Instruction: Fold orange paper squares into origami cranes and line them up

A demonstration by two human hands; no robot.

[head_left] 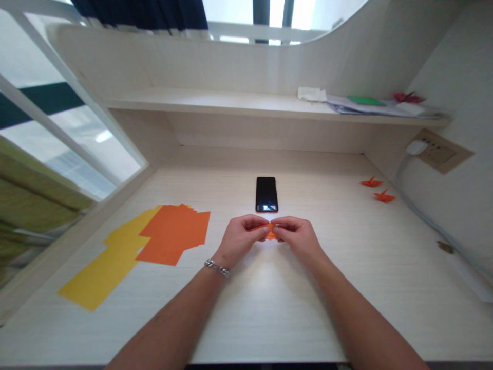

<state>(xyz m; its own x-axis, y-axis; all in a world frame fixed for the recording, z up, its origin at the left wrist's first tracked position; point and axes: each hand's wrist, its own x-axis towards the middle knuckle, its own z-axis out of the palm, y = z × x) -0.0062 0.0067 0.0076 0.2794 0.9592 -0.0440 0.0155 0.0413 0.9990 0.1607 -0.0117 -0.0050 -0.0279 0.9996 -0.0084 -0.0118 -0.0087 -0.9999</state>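
Note:
Between both hands is a small piece of folded orange paper [271, 234], held just above the desk. My left hand [244, 234], with a chain bracelet [217, 267] at its wrist, pinches the paper's left side between thumb and fingers. On the other side, my right hand [296, 234] pinches the right part in the same way. The fingers cover much of the paper, so its full folded shape is hidden. Directly beyond the hands lies a black smartphone [266, 194], flat on the desk.
Orange sheets [173, 231] overlap yellow sheets [100, 277] on the left. Two folded orange paper cranes, a rear one [371, 182] and a nearer one [384, 196], sit at right. A cable [416, 208] runs from the wall socket [442, 151]. Papers [370, 106] lie on the shelf [215, 102].

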